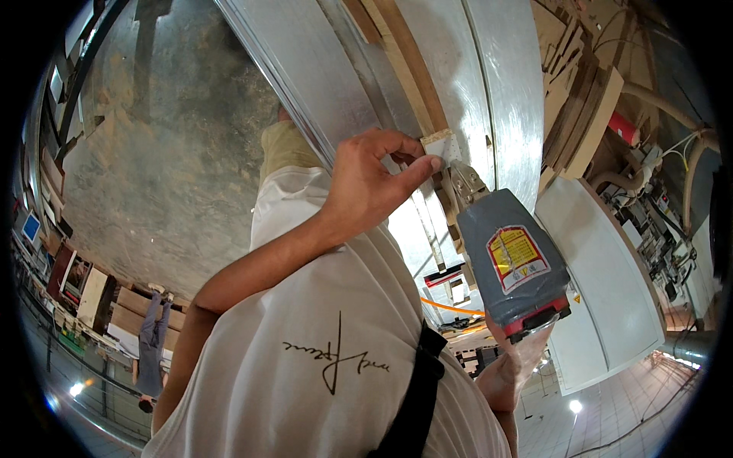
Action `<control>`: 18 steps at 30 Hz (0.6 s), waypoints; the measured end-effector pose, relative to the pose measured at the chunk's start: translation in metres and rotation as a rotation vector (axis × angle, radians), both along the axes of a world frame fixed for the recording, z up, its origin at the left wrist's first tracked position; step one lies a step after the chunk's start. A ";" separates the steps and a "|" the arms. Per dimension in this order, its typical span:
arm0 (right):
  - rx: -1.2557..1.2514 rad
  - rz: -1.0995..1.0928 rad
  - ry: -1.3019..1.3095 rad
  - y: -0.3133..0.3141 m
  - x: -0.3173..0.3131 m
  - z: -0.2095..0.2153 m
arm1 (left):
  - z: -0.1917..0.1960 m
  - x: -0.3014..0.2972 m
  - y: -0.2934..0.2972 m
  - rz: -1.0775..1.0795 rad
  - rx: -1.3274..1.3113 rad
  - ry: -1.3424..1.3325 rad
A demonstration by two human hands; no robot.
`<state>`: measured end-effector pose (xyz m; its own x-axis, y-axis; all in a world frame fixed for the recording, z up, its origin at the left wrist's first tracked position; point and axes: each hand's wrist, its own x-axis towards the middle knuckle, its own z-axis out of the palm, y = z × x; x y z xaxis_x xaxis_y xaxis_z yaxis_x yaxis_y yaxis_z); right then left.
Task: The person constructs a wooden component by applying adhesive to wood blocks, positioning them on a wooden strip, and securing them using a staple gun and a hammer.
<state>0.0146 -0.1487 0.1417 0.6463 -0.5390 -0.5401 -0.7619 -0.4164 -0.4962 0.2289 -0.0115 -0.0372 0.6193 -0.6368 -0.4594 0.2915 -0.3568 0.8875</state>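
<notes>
My left hand (370, 175) is closed in a pinch, thumb and forefinger on a small white-faced board piece (444, 148) with a raw chipboard edge. The piece lies over the metal table (504, 99), against the near end of a long wooden strip (416, 72). Right beside it, a metal bracket (467, 182) sticks out of a grey plastic housing (477, 229) that resembles a saw guard and bears a yellow and red label. Below the housing's red and black end is my right hand (513, 365), its fingers mostly hidden behind that end.
At the right stands a white machine panel (603, 282), with stacked boards (584, 126) and hoses (687, 187) beyond it. Concrete floor (168, 153) spreads to the left of the table. Another person (153, 343) stands far off by some boards at the lower left.
</notes>
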 end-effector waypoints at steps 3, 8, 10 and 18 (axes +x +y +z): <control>-0.016 0.073 0.012 -0.003 0.004 -0.001 | 0.001 0.001 0.000 0.000 0.005 0.000; -0.065 -0.058 -0.040 0.003 0.008 -0.008 | 0.006 0.004 0.000 -0.016 0.012 -0.006; -0.121 -0.044 -0.086 0.009 0.014 -0.007 | 0.006 0.004 0.002 -0.057 -0.010 0.028; -0.106 -0.739 0.160 0.056 -0.066 0.000 | -0.012 -0.002 -0.003 -0.140 -0.084 0.250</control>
